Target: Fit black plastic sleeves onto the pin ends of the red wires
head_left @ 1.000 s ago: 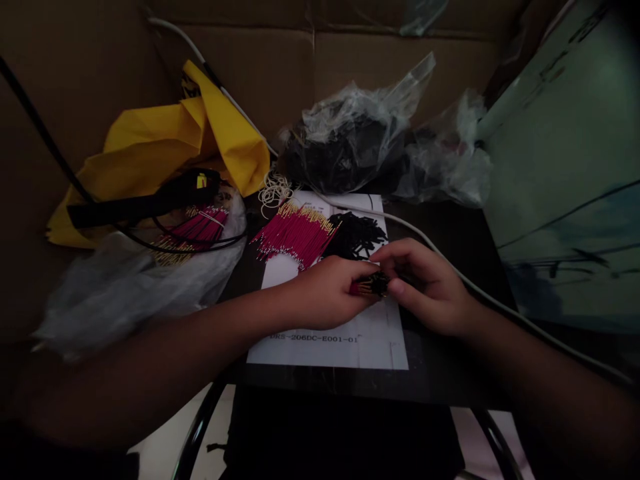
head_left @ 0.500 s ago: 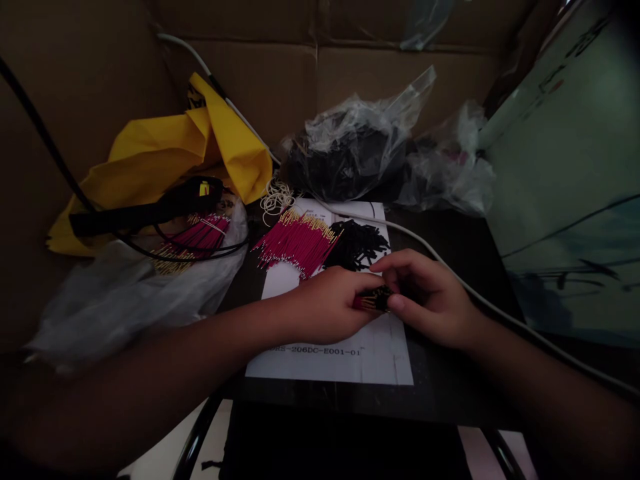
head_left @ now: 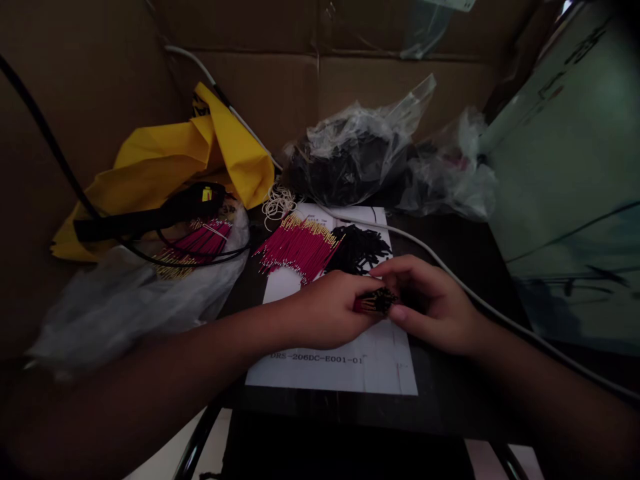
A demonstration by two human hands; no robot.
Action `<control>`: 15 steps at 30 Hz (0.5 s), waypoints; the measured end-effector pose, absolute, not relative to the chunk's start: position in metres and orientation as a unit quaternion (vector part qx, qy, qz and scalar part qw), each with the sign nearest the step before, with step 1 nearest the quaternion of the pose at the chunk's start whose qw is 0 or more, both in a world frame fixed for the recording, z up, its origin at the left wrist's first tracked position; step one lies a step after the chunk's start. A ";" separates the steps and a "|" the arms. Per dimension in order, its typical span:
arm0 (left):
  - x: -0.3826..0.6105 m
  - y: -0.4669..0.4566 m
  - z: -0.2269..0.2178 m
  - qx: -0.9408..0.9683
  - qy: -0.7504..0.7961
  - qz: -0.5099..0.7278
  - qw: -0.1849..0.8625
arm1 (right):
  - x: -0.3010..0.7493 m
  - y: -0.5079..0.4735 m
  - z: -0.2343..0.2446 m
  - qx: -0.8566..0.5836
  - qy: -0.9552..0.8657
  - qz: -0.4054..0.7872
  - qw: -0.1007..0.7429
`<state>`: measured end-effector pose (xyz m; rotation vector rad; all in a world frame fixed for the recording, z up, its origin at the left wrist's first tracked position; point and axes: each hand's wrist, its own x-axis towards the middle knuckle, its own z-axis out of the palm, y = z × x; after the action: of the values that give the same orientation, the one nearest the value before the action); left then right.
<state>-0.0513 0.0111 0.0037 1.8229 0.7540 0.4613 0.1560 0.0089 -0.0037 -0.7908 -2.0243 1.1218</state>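
Observation:
My left hand (head_left: 333, 310) is closed around a bundle of thin red wires (head_left: 367, 305) above the paper sheet. Gold terminals show at the bundle's right end, with small black sleeves over their tips. Beside that end is my right hand (head_left: 435, 303), its thumb and index finger curved and apart. The right thumb tip is at the black sleeve ends; whether it presses on them is unclear, and the other fingers are partly hidden. Behind the hands lies a row of loose red wires (head_left: 297, 250) with gold terminals, next to a pile of short black sleeves (head_left: 363, 248).
A printed paper sheet (head_left: 330, 373) lies on the dark table (head_left: 465, 247). A white cable (head_left: 480, 317) crosses the right side. Clear bags (head_left: 355, 153), a yellow bag (head_left: 155, 150) and another wire bundle (head_left: 200, 241) stand behind and left. Cardboard (head_left: 240, 80) walls the back.
The whole view has shifted slightly, so things sit a little lower. The black-tipped end of the bundle shows more plainly between my hands, which hold nearly the same pose.

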 end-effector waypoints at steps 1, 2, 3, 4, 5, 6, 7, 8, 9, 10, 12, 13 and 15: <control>-0.051 0.011 0.004 0.761 0.316 0.196 0.532 | 0.156 0.009 -0.004 -0.307 -0.775 0.432 0.343; -0.051 0.011 0.004 0.759 0.318 0.197 0.533 | 0.156 0.009 -0.004 -0.311 -0.773 0.432 0.345; -0.051 0.011 0.005 0.757 0.321 0.197 0.534 | 0.156 0.009 -0.005 -0.313 -0.773 0.430 0.346; -0.051 0.012 0.005 0.755 0.324 0.196 0.535 | 0.156 0.009 -0.005 -0.314 -0.775 0.425 0.347; -0.051 0.012 0.006 0.751 0.328 0.194 0.539 | 0.156 0.008 -0.005 -0.312 -0.779 0.417 0.350; -0.051 0.012 0.006 0.743 0.333 0.194 0.547 | 0.157 0.007 -0.006 -0.311 -0.784 0.403 0.355; -0.051 0.012 0.007 0.731 0.337 0.193 0.561 | 0.157 0.007 -0.005 -0.309 -0.791 0.382 0.365; -0.051 0.012 0.008 0.714 0.342 0.193 0.579 | 0.158 0.006 -0.005 -0.308 -0.798 0.355 0.377; -0.051 0.012 0.009 0.697 0.343 0.190 0.600 | 0.158 0.005 -0.004 -0.307 -0.804 0.325 0.392; -0.051 0.012 0.010 0.682 0.340 0.188 0.620 | 0.158 0.005 -0.002 -0.304 -0.810 0.296 0.406; -0.052 0.011 0.013 0.662 0.317 0.191 0.652 | 0.157 0.003 0.001 -0.293 -0.820 0.246 0.425; -0.052 0.010 0.014 0.659 0.299 0.199 0.661 | 0.157 0.003 0.003 -0.287 -0.826 0.231 0.427; -0.051 0.009 0.016 0.649 0.270 0.214 0.678 | 0.156 0.002 0.007 -0.276 -0.835 0.211 0.426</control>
<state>-0.0513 0.0093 0.0158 1.4578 0.6070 0.4809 0.1563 0.0017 0.0070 -0.6894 -2.0875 0.5281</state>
